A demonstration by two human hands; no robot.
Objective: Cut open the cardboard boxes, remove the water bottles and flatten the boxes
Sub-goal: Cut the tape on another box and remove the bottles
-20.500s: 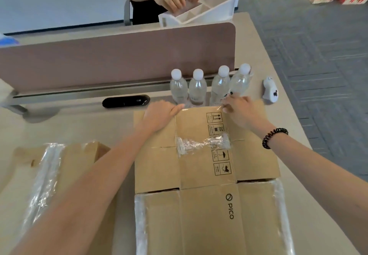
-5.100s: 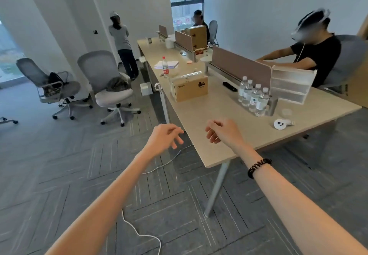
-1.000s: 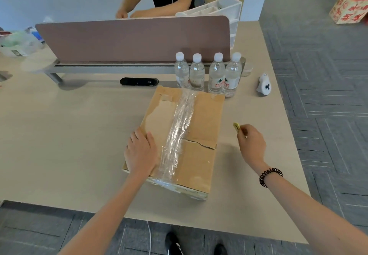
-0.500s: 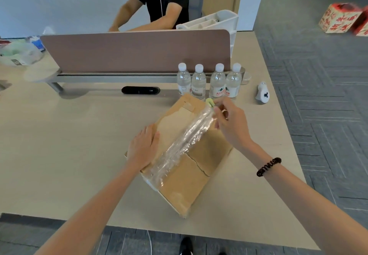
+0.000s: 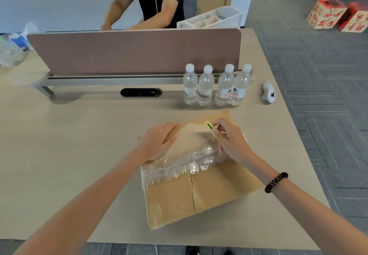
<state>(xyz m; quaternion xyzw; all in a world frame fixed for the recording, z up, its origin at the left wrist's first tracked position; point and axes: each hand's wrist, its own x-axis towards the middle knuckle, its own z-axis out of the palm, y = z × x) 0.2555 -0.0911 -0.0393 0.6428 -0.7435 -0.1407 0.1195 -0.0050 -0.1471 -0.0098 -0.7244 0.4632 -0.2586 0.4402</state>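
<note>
here the right hand (image 5: pixel 231 143) has its fingers curled round a small yellow-green cutter (image 5: pixel 209 126), pinching it near the front so that only the tip sticks out past the knuckles, aimed away and to the left. whether a blade is out i cannot tell; it is too small. the tip is over the far flap of the box (image 5: pixel 219 185), touching it or just above. the tape (image 5: pixel 179 165) that has to be cut lies on the near side of the tip and passes right under the heel of this hand. it is a wrinkled clear band whose long axis runs across the lid from near left to far right, slanted with the box itself. so the cut, as i judge it, calls for bringing the tip back toward the body onto the band, then drawing it leftward along that slant, not straight ahead. the left hand (image 5: pixel 159 141) lies flat, fingers fairly straight, pressing on the far left of the lid. it is just beside the band's upper edge and close to the line of a leftward stroke, which is the risk to mind. the right hand is the nearer to the band's right end. the box sits skewed on the table (image 5: pixel 79 145), closed, its near flaps meeting at a ragged seam. four bottles (image 5: pixel 216 87) stand upright in a row well beyond it.
</note>
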